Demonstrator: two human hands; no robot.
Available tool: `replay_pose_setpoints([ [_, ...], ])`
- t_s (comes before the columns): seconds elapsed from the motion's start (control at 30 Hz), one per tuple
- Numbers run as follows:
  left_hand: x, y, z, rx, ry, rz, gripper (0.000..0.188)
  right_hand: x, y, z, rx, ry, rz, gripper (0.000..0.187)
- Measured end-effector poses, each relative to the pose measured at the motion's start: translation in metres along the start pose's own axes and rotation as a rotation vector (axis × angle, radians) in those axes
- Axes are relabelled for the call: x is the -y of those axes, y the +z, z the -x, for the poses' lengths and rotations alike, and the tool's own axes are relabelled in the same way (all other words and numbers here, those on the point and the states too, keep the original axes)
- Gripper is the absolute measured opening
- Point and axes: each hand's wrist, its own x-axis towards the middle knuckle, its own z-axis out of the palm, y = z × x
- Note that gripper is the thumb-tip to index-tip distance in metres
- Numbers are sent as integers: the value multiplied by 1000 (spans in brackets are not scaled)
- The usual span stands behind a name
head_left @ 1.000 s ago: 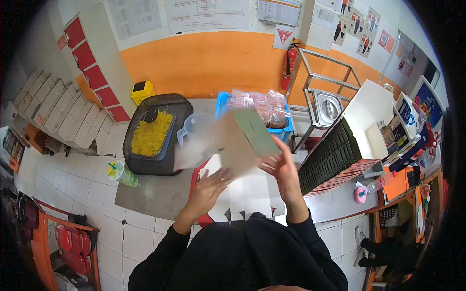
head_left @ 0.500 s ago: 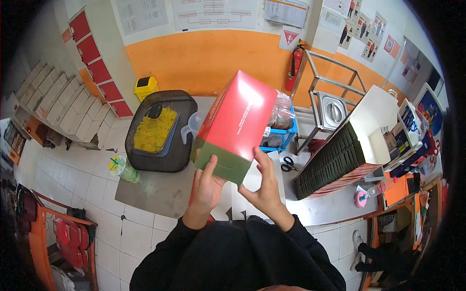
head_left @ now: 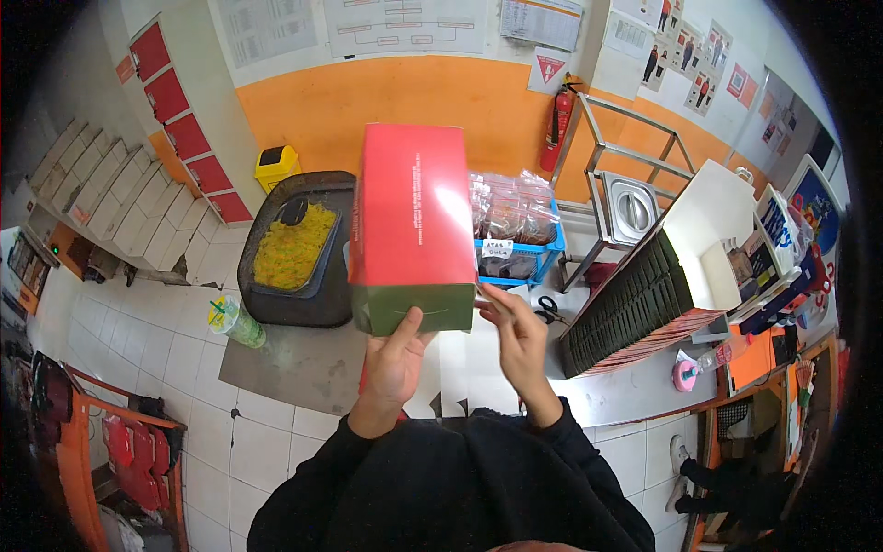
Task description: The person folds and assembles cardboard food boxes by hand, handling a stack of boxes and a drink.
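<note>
Table (head_left: 285,373): bears, at right, a stack (head_left: 630,308) of nested boxes.
Box (head_left: 414,207): held above the table; walls raised, so we judge shaping mostly done, closure unverified.
Card (head_left: 474,363): flat, white, below; we count it as left unfolded.
Left hand (head_left: 393,368): grips box's green end.
Right hand (head_left: 522,345): fingers bent at its right corner; grip, we cannot tell.
</note>
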Motion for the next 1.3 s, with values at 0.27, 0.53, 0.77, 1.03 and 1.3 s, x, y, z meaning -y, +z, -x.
replay_pose_setpoints([
  [0.27,13,-9,12,-132,507,-624,18,35,-12,-3,-146,-506,298,43],
  [0.53,22,-20,17,-6,311,-618,22,46,-11,-8,152,-518,466,57],
  [0.77,9,-14,5,28,3,-147,35,42,-14,-4,274,-392,518,51],
  [1.03,33,-9,9,71,21,-312,31,23,-1,-7,86,-231,196,26],
  [1.3,57,-37,-4,266,528,-1456,22,54,5,-8,133,-74,242,33],
])
